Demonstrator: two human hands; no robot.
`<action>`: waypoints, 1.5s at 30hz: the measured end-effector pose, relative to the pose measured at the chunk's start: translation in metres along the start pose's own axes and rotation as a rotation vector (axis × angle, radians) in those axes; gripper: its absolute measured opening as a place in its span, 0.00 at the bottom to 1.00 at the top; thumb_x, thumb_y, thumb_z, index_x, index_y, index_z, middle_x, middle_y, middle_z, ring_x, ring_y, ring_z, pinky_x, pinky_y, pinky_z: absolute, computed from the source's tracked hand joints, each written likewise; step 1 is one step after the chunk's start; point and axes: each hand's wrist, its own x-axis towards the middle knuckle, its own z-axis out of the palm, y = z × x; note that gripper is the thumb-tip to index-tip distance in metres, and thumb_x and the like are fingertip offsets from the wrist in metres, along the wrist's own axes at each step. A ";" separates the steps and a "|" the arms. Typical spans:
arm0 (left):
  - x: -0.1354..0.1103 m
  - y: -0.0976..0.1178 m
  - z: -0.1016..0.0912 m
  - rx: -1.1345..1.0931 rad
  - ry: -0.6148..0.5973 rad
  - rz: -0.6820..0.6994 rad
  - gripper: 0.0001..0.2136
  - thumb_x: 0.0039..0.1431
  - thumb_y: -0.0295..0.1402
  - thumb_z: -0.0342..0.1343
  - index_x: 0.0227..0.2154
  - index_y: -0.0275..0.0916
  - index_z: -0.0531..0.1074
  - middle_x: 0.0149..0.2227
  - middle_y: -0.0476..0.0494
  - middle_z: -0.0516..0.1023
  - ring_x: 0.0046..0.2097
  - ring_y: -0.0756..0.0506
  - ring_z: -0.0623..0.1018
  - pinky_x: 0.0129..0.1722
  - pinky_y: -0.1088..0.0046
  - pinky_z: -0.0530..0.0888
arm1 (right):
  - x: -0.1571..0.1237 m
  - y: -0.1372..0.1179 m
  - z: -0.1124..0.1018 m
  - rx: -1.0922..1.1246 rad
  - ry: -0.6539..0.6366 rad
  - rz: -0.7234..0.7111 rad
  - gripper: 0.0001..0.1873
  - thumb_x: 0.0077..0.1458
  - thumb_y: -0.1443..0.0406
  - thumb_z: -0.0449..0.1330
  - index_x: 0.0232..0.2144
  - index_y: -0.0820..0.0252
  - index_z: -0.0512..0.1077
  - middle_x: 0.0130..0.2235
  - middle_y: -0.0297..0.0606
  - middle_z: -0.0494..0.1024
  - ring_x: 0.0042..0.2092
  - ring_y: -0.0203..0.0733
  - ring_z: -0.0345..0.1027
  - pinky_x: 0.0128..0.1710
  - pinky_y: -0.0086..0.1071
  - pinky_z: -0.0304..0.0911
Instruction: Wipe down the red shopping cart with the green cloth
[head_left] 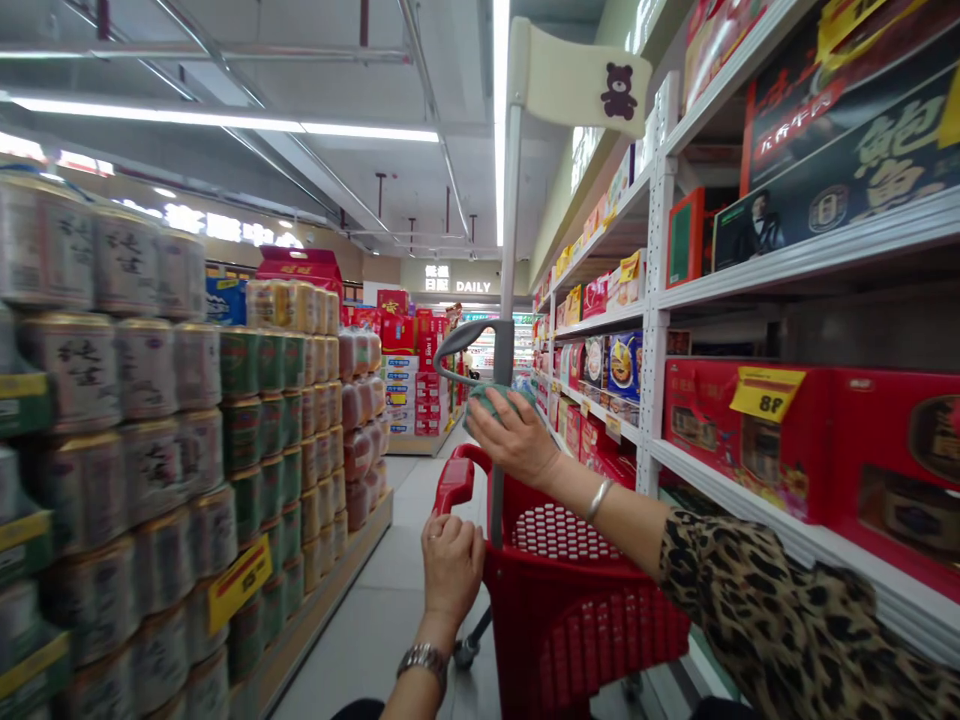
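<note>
My left hand (452, 555) is closed round the red handle (457, 482) of a red plastic shopping cart (577, 610). Above it, my right hand (519, 440) presses its fingers on a crumpled green cloth (484, 408) at the grey pole (510, 230) that rises from the cart. Just over the cloth, a grey loop-shaped grip (459, 350) sticks out from the pole. A cream flag (577, 75) with a dark bear on it tops the pole. The cloth is partly hidden by my fingers, and I cannot tell whether it goes all round the pole.
Tall stacks of packed cans (135, 450) line the left side. White shelves (654, 300) with red gift boxes (750, 430) stand close on the right. A pale tiled aisle floor (379, 580) runs ahead to a stack of cartons (412, 385) and lit coolers.
</note>
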 end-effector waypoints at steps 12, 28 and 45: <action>0.004 -0.004 0.003 -0.064 -0.103 -0.050 0.17 0.69 0.30 0.46 0.24 0.42 0.71 0.28 0.44 0.72 0.40 0.41 0.72 0.53 0.56 0.68 | -0.077 -0.066 -0.016 0.141 -0.128 0.181 0.13 0.67 0.65 0.60 0.51 0.53 0.78 0.59 0.42 0.79 0.61 0.53 0.68 0.58 0.49 0.60; 0.013 -0.020 -0.005 -0.113 -0.216 -0.044 0.16 0.68 0.34 0.43 0.24 0.44 0.67 0.28 0.42 0.73 0.39 0.39 0.71 0.51 0.55 0.65 | -0.177 -0.144 -0.041 0.254 -0.257 0.515 0.17 0.68 0.70 0.57 0.53 0.50 0.78 0.57 0.40 0.80 0.60 0.49 0.67 0.54 0.44 0.63; 0.020 -0.026 0.000 -0.148 -0.141 -0.050 0.16 0.65 0.36 0.47 0.21 0.44 0.65 0.25 0.43 0.74 0.35 0.40 0.71 0.48 0.57 0.64 | -0.352 -0.086 -0.092 0.120 -0.873 0.769 0.27 0.65 0.75 0.53 0.59 0.47 0.75 0.62 0.40 0.76 0.62 0.48 0.64 0.58 0.44 0.56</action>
